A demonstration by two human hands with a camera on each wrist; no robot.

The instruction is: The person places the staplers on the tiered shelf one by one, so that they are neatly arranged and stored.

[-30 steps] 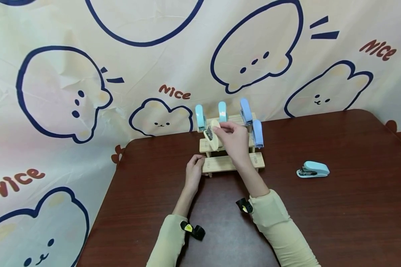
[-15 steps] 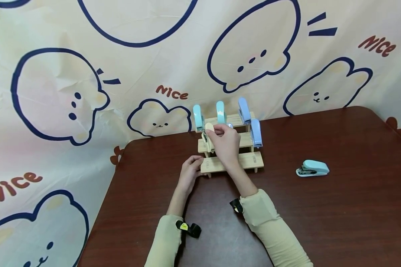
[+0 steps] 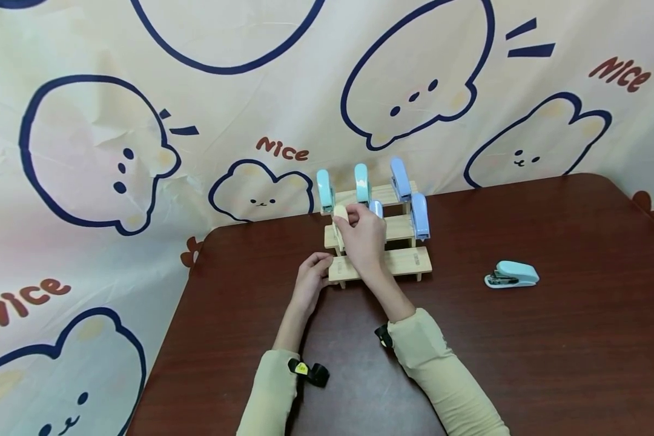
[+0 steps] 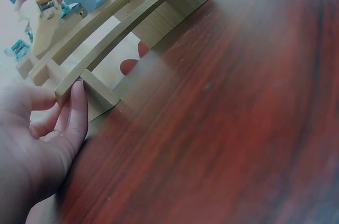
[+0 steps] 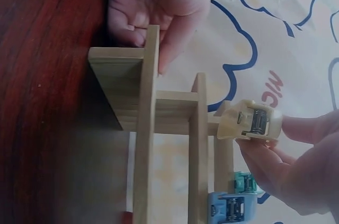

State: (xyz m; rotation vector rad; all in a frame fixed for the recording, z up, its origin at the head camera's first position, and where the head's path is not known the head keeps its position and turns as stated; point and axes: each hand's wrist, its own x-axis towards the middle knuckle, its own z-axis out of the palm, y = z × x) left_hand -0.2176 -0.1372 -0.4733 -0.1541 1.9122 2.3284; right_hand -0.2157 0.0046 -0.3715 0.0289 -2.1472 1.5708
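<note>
My right hand pinches a cream stapler between thumb and fingers. The stapler stands on end at the left part of the middle step of a three-step wooden rack; in the right wrist view its jaw end faces the camera. Down at the rack's lowest step, my left hand grips the left end, thumb above and fingers beneath, as the left wrist view shows. Two blue staplers, one at the right and one partly hidden by my right hand, share the middle step.
On the top step stand two turquoise staplers, one left and one central, and a blue stapler at right. Another turquoise stapler lies on the brown table. A printed cloth hangs right behind the rack.
My right hand has moved left and slightly down, and the tilted cream stapler has come upright on the middle step. My left hand has shifted its hold slightly at the rack's end.
</note>
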